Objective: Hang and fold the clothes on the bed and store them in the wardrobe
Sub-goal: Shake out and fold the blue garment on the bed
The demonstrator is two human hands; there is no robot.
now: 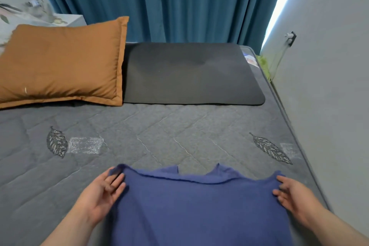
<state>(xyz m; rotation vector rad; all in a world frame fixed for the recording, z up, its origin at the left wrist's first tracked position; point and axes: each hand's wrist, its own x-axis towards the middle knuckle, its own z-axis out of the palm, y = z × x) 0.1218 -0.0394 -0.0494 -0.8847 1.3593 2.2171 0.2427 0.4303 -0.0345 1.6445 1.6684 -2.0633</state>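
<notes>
From my remote seat, the left hand point(103, 191) sits at seven o'clock, thumb and fingers pinching the left top corner of the blue garment point(199, 209). The garment spreads between both hands at six o'clock, draped over the grey quilted mattress point(159, 136) (its upper edge sags slightly in the middle). At five o'clock the right hand point(291, 193) grips the opposite corner, fingers curled on the fabric. An orange pillow point(61, 62) lies at ten o'clock, a dark pillow point(191, 74) at twelve.

Single head view, facing forward-down along bed point(139, 136) toward curtain point(159, 2); hands close below.
</notes>
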